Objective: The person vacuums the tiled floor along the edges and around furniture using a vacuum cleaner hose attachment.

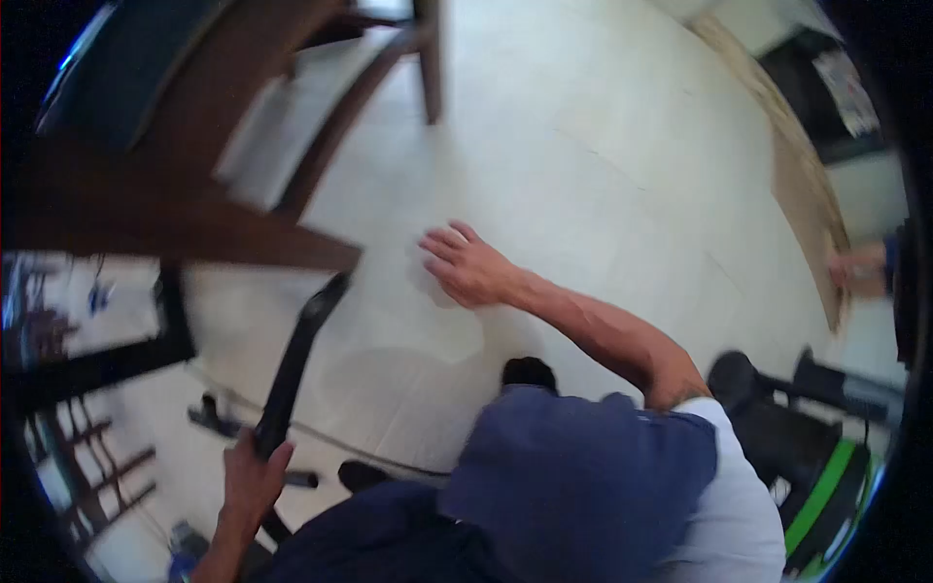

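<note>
My left hand (pixel 255 476) is wrapped round a black vacuum cleaner tube (pixel 289 384) at the lower left. The tube slants up from the fist, and its bent far end lies close to the corner of a dark wooden table (pixel 243 238). Out in front of my body, my right hand (pixel 463 264) hangs over the pale floor (pixel 603 194) with its fingers spread and nothing in them. It is slightly blurred, and I cannot tell how high above the floor it is. My blue clothing (pixel 583 476) hides part of the space below.
A dark wooden chair (pixel 428 68) stands at the top left. A thin cable (pixel 360 449) crosses the floor near my shoe (pixel 530 373). Black equipment with a green stripe (pixel 821 496) stands at the right. Another person's bare limb (pixel 860 272) shows at the right edge.
</note>
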### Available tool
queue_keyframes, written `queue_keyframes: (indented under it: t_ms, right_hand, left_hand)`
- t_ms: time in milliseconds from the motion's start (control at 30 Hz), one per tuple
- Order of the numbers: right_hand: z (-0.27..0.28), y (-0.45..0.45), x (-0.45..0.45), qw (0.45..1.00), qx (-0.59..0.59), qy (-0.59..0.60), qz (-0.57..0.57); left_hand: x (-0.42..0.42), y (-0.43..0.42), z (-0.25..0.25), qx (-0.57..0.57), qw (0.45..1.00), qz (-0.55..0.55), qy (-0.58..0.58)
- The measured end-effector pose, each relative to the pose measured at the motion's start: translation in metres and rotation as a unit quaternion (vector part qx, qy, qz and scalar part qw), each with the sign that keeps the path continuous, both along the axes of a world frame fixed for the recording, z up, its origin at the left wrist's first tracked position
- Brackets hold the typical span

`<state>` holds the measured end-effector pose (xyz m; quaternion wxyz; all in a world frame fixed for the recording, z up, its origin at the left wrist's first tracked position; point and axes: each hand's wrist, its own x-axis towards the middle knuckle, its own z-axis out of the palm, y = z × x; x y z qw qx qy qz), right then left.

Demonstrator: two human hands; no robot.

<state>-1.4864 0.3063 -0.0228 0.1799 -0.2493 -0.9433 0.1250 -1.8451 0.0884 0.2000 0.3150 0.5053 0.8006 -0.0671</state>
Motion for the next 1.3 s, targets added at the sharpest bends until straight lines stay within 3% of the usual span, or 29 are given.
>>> queue_keyframes:
  t_ms: [33, 100, 133, 167, 200, 300, 333, 367, 400, 467, 533, 600, 633, 700, 800, 900, 967, 1033, 1067, 1167, 1233, 1300]
  right_hand:
    - [0.007, 0.024, 0.020, 0.998, 0.040, -0.010, -0.040]
    - [0.014, 0.074, 0.067, 0.982, 0.091, -0.024, -0.163]
    - [0.013, 0.103, 0.101, 0.969, 0.067, -0.056, -0.230]
    - [0.008, 0.137, 0.126, 0.954, 0.040, -0.078, -0.288]
    - [-0.001, 0.163, 0.152, 0.925, 0.064, -0.074, -0.368]
    - [-0.029, 0.233, 0.232, 0.823, 0.091, -0.096, -0.552]
    - [-0.046, 0.249, 0.257, 0.800, 0.154, -0.067, -0.576]
    - [-0.044, 0.262, 0.277, 0.788, 0.055, -0.113, -0.602]
    - [-0.050, 0.252, 0.288, 0.739, 0.091, -0.128, -0.655]
    - [-0.033, 0.247, 0.299, 0.724, -0.082, -0.176, -0.662]
    - [-0.064, 0.222, 0.305, 0.741, 0.030, -0.153, -0.654]
    - [-0.062, 0.215, 0.304, 0.755, 0.021, -0.127, -0.643]
    - [-0.057, 0.210, 0.303, 0.761, 0.011, -0.106, -0.640]
    - [-0.050, 0.210, 0.299, 0.763, 0.009, -0.110, -0.637]
    - [-0.038, 0.211, 0.295, 0.764, 0.001, -0.105, -0.637]
    - [-0.042, 0.214, 0.295, 0.757, 0.002, -0.108, -0.644]
    - [-0.039, 0.213, 0.300, 0.757, 0.005, -0.135, -0.639]
    - [-0.032, 0.215, 0.293, 0.753, -0.006, -0.126, -0.646]
    - [-0.031, 0.218, 0.290, 0.762, -0.016, -0.125, -0.635]
    - [-0.036, 0.218, 0.286, 0.757, -0.020, -0.131, -0.640]
    - [-0.033, 0.217, 0.289, 0.750, -0.032, -0.137, -0.646]
    - [-0.028, 0.204, 0.296, 0.757, -0.039, -0.142, -0.637]
  left_hand:
    - [-0.018, -0.012, -0.014, 0.050, 0.996, -0.075, 0.022]
    - [-0.007, 0.010, -0.002, 0.005, 0.995, 0.020, -0.092]
    - [-0.008, 0.013, -0.001, -0.043, 0.998, 0.022, -0.051]
    - [-0.027, -0.002, -0.026, 0.050, 0.994, 0.000, -0.092]
    - [-0.017, 0.016, -0.006, -0.033, 0.997, -0.015, -0.063]
    - [-0.024, 0.020, -0.011, -0.010, 0.992, 0.004, -0.126]
    - [-0.023, 0.030, -0.008, -0.058, 0.996, -0.001, -0.072]
    - [-0.022, 0.038, -0.006, -0.109, 0.994, -0.004, -0.017]
    - [-0.017, 0.027, 0.002, -0.141, 0.990, -0.015, -0.021]
    - [-0.015, 0.032, 0.005, -0.158, 0.986, 0.045, 0.020]
    - [-0.020, 0.034, 0.015, -0.178, 0.982, 0.056, 0.012]
    - [-0.015, 0.041, 0.024, -0.226, 0.971, 0.076, -0.031]
    - [0.000, 0.058, 0.038, -0.266, 0.936, 0.218, -0.074]
    - [-0.017, 0.050, 0.030, -0.300, 0.915, 0.244, -0.116]
    - [0.042, 0.104, 0.057, -0.294, 0.900, 0.278, -0.164]
    - [0.022, 0.078, 0.051, -0.272, 0.950, 0.128, -0.085]
    - [0.025, 0.075, 0.051, -0.279, 0.937, 0.185, -0.095]
    - [0.032, 0.078, 0.051, -0.310, 0.948, 0.074, 0.027]
    - [0.040, 0.088, 0.054, -0.305, 0.942, 0.136, -0.012]
    - [0.089, 0.132, 0.075, -0.302, 0.942, 0.140, 0.047]
    - [0.075, 0.089, 0.059, -0.327, 0.929, 0.171, 0.039]
    - [0.111, 0.105, 0.086, -0.341, 0.918, 0.199, 0.040]
